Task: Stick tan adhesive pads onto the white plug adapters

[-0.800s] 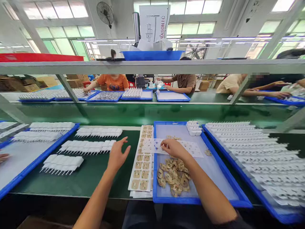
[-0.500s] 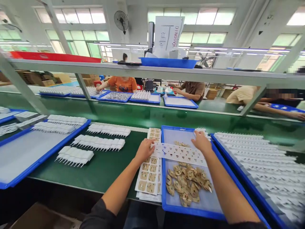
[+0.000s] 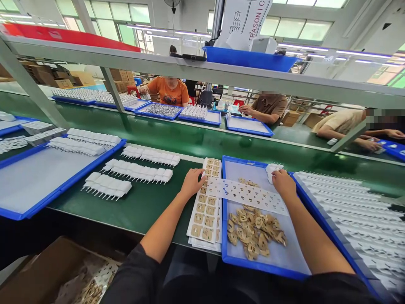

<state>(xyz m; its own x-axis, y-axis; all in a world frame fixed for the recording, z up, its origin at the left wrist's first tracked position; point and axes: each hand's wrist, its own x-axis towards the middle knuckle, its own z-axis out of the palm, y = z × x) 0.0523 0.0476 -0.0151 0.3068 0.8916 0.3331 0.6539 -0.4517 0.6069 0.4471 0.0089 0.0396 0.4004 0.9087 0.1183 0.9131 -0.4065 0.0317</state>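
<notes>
My left hand [image 3: 193, 182] is over the left edge of a white sheet of tan die-cut stickers [image 3: 198, 218], its thumb and fingertips drawn together. A small pale bit shows at those fingertips, too small to name. At the far right corner of the blue-rimmed tray [image 3: 225, 211], my right hand [image 3: 284, 184] has its fingers closed on a white plastic piece [image 3: 272, 169] with small pins. A white perforated strip [image 3: 247, 195] lies across the sticker sheet and the tray, between my hands. Loose tan pieces [image 3: 253, 232] are heaped in the tray below the strip.
Rows of white parts [image 3: 351, 219] fill a tray at right. White parts with pins [image 3: 139, 171] lie on the green table at left, beside another blue tray [image 3: 63, 185]. A shelf [image 3: 177, 67] crosses above. A cardboard box [image 3: 41, 270] stands below. Co-workers sit opposite.
The view has tilted down and shifted, showing more of the cardboard box. The white piece at my right hand shows more plainly. Both hands stay near the same places on the table.
</notes>
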